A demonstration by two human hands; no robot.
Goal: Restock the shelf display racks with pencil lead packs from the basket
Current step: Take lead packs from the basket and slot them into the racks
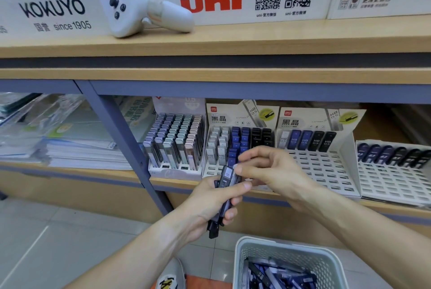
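Restocking scene: lead packs going from basket to racks, seen from head cam.
Shelf: wooden, w/ several display racks side by side.
Centre rack: part filled; empty slots lie just beyond both hands.
Basket: on floor below hands, holds more packs.
Left hand: curled round a bundle of packs, long axis tilted up toward rack.
Right hand: nearer the rack; fingers pinch top pack's upper end.
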